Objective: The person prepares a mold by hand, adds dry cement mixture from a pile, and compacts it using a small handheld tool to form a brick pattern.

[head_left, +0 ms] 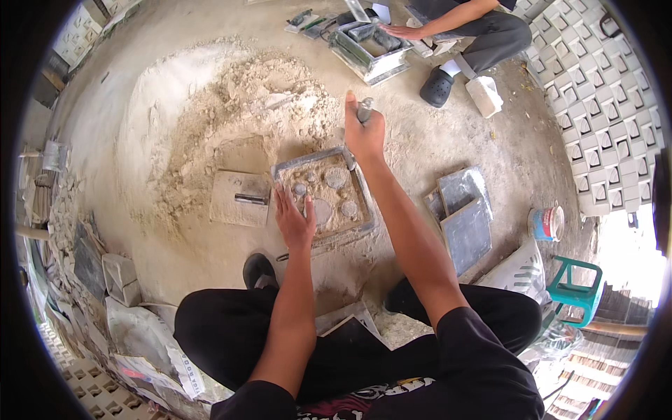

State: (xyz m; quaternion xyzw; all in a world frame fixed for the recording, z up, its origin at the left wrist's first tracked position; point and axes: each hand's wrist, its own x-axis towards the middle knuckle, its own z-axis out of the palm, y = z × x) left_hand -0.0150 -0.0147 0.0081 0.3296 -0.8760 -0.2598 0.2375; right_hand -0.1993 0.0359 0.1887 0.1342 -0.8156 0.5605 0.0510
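Observation:
In front of me on the ground lies a square frame (367, 222) packed with pale sand. Several round shapes, such as a grey disc (337, 178), show in the sand surface. My left hand (295, 220) rests with fingers stretched out on the frame's left side. Over the far right corner, my right hand (364, 134) is closed in a fist around a tool with a rounded grey handle end (365, 108); the rest of the tool is mostly hidden. Left of the frame lies a sandy flat board (227, 210) with a dark bar-shaped handle (250, 199).
A heap of loose sand (280, 98) spreads beyond the frame. Dark flat boards (467, 234) lie to the right, near a paint bucket (546, 224) and a green stool (577, 290). At the far side, a co-worker's hand (404, 32) reaches over another box-like frame (381, 68).

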